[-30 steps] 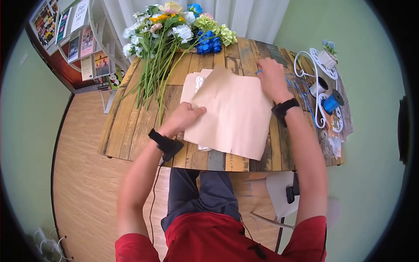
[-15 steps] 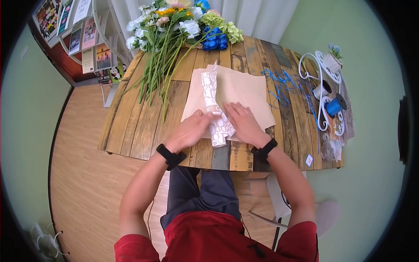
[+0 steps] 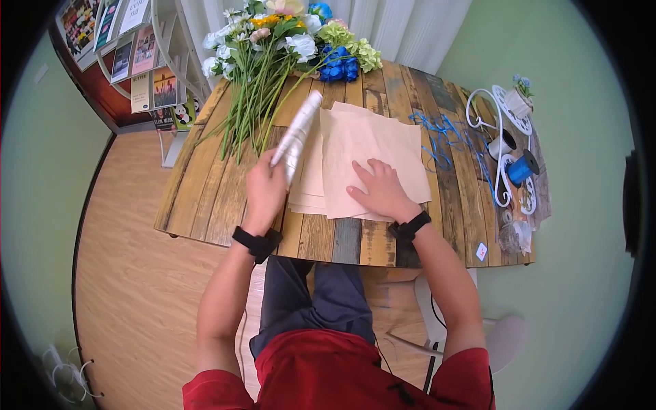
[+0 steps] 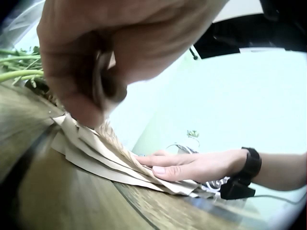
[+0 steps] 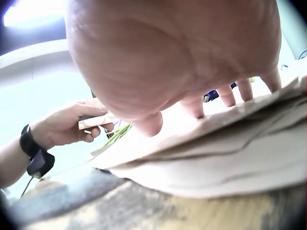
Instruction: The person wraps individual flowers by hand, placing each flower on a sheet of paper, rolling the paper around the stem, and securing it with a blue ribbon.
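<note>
My left hand grips one end of a rolled sheet of white patterned paper, which slants up and away over the left side of a stack of brown wrapping paper. My right hand rests on the top sheet with its fingers spread. In the right wrist view, the fingertips press down on the paper, and the layered sheet edges lift slightly. The left wrist view has my curled fingers around the roll's end, close above the stack.
A heap of flowers with long green stems lies at the back left of the wooden table. Tangled blue ribbon, a blue spool and a white scrolled metal stand are on the right. A small card lies near the front edge.
Both hands were turning a brown sheet, then were on the white patterned roll atop the stack. Now the left hand has lifted the roll leftward, while the right hand lies flat on the brown paper.
</note>
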Motion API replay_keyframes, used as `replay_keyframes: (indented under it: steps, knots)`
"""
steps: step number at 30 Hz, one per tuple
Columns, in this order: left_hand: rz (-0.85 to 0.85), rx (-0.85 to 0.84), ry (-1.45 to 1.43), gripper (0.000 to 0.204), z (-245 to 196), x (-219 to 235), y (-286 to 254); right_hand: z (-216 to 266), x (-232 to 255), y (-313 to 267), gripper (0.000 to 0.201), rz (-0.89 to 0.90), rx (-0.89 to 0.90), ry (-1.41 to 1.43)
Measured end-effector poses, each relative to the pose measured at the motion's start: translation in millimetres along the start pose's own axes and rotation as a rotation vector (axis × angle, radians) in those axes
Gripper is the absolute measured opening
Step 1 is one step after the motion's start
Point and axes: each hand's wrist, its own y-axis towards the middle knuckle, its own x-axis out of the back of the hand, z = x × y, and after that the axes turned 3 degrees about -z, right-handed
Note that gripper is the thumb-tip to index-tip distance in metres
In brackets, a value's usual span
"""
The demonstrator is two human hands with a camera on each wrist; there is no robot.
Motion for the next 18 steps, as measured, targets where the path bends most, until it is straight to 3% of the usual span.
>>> replay_keyframes:
  steps: [1,2,4,6,7,9,10,12,13,15,17,18]
  knots:
    - [0.001,0.192,-0.264,0.029,-2,6,2,-1,3,3,0.068,-0.002,-0.002,0.002]
    - [-0.051,0.237,-0.45,0.035,-26,12,-5,-1,9,7,0.069,-0.016,-0.016,0.063]
    - [-0.057,0.23,-0.499,0.035,-32,11,-12,5,22,12,0.071,-0.033,-0.027,0.125]
    - [-0.077,0.246,-0.678,0.034,-46,8,-21,22,39,18,0.071,-0.217,0.018,0.459]
    - [-0.074,0.244,-0.679,0.034,-51,4,-25,31,45,22,0.071,-0.22,0.015,0.457]
    - [-0.011,0.157,-0.518,0.03,-59,-6,-34,51,54,28,0.069,-0.261,-0.159,1.201]
    - [-0.008,0.058,-0.516,0.024,-58,-22,-39,59,62,29,0.069,-0.267,-0.166,1.198]
    - [0.02,-0.023,-0.528,0.025,-52,-47,-44,69,74,31,0.066,-0.247,-0.179,1.533]
    - [0.039,-0.105,-0.536,0.027,-56,-52,-44,69,74,29,0.066,-0.252,-0.179,1.53]
    - [0.013,-0.098,-0.589,0.025,-59,-56,-41,69,73,26,0.067,-0.355,-0.208,1.409]
    - [0.056,0.123,-0.392,0.017,-66,-57,-36,59,63,25,0.077,-0.335,-0.166,1.395]
    - [-0.025,0.081,-0.408,0.03,-44,-73,-30,55,58,22,0.086,-0.321,-0.181,1.397]
